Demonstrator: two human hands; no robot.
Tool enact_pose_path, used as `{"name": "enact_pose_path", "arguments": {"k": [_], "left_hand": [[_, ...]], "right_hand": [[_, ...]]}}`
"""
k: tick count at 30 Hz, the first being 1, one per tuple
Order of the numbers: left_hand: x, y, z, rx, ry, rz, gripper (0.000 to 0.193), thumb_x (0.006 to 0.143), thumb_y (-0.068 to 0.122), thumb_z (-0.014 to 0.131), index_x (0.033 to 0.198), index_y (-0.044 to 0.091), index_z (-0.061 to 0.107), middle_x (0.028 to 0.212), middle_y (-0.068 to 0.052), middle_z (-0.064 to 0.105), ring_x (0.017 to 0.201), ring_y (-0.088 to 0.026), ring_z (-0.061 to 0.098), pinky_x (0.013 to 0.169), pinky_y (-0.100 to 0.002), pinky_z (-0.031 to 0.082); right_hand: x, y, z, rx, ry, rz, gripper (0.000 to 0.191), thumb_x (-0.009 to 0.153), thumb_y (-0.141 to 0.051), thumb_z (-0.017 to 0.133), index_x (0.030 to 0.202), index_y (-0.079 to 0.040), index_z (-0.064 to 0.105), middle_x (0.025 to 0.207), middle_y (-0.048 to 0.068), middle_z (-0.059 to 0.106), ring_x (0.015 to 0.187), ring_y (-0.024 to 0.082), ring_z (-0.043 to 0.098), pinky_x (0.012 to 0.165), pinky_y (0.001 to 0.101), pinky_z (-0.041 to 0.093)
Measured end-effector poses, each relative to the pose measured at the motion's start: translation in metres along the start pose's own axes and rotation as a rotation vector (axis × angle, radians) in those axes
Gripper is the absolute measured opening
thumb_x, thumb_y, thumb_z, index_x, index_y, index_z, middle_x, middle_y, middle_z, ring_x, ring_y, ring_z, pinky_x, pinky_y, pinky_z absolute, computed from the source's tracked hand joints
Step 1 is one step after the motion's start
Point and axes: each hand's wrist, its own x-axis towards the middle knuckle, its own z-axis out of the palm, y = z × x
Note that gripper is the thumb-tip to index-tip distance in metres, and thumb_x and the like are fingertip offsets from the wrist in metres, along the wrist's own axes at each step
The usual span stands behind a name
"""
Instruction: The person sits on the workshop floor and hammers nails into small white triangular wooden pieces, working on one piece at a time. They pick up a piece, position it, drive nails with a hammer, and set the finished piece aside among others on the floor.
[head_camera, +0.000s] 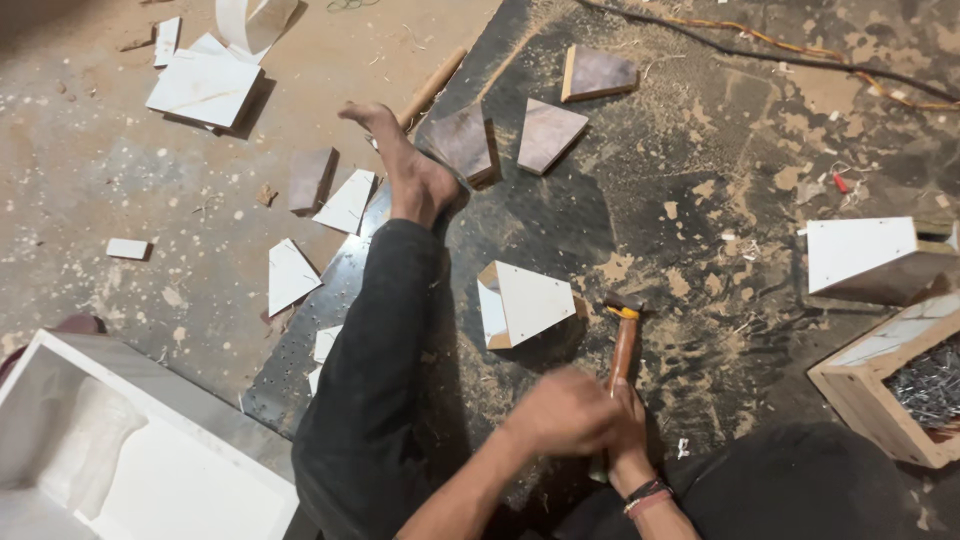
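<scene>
I sit on the floor with one leg in dark trousers stretched out and a bare foot (415, 170) at the edge of the black mat (560, 200). My right hand (632, 425), with a band at the wrist, grips the wooden handle of a hammer (623, 340) whose head rests on the mat. My left hand (560, 410) is blurred and curled just left of the handle, touching the right hand; whether it holds anything is unclear. A triangular wooden piece with a white face (525, 300) lies just beyond the hands, left of the hammer head.
A wooden box of nails (870, 400) stands at the right, with a white-faced block (865, 255) behind it. A white open cabinet part (150, 460) sits at the lower left. Brown (550, 133) and white (205, 88) board offcuts, a wooden stick (432, 88) and cables (800, 55) lie around.
</scene>
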Motion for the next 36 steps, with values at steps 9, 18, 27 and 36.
{"name": "enact_pose_path", "arguments": {"k": [9, 18, 27, 36], "left_hand": [[0.004, 0.006, -0.019, -0.138, -0.184, -0.015, 0.026, 0.107, 0.035, 0.06, 0.101, 0.012, 0.07, 0.054, -0.004, 0.05, 0.053, -0.017, 0.054, 0.062, -0.037, 0.052], [-0.006, -0.018, -0.071, 0.213, 0.317, -0.377, 0.034, 0.094, 0.033, 0.072, 0.074, 0.009, 0.06, 0.069, -0.011, 0.058, 0.067, -0.03, 0.058, 0.063, -0.045, 0.047], [-0.039, -0.039, -0.086, 0.161, 0.018, -0.624, 0.071, 0.067, 0.039, 0.085, 0.119, -0.003, 0.063, 0.11, -0.022, 0.069, 0.11, -0.044, 0.062, 0.089, -0.055, 0.046], [-0.026, -0.067, -0.036, -0.153, 0.175, -0.88, 0.03, 0.089, 0.025, 0.074, 0.114, 0.009, 0.071, 0.107, -0.02, 0.074, 0.1, -0.043, 0.067, 0.08, -0.05, 0.053]], "right_hand": [[-0.012, -0.016, 0.02, -0.099, 0.025, -0.038, 0.031, 0.106, -0.036, 0.048, 0.103, -0.008, 0.06, 0.078, -0.004, 0.059, 0.066, 0.007, 0.059, 0.058, 0.0248, 0.051], [-0.031, -0.028, 0.027, -0.226, 0.036, 0.037, 0.03, 0.104, -0.038, 0.055, 0.11, -0.009, 0.056, 0.068, 0.001, 0.047, 0.045, 0.011, 0.042, 0.04, 0.0299, 0.036], [-0.032, -0.033, 0.019, -0.951, -0.026, -0.595, 0.045, 0.1, -0.02, 0.063, 0.14, 0.001, 0.057, 0.102, 0.009, 0.062, 0.075, 0.014, 0.06, 0.063, 0.0316, 0.049], [-0.065, -0.056, 0.023, -0.565, -0.156, -0.155, 0.045, 0.099, -0.022, 0.057, 0.137, -0.003, 0.043, 0.081, 0.005, 0.065, 0.051, 0.012, 0.055, 0.042, 0.0307, 0.046]]}}
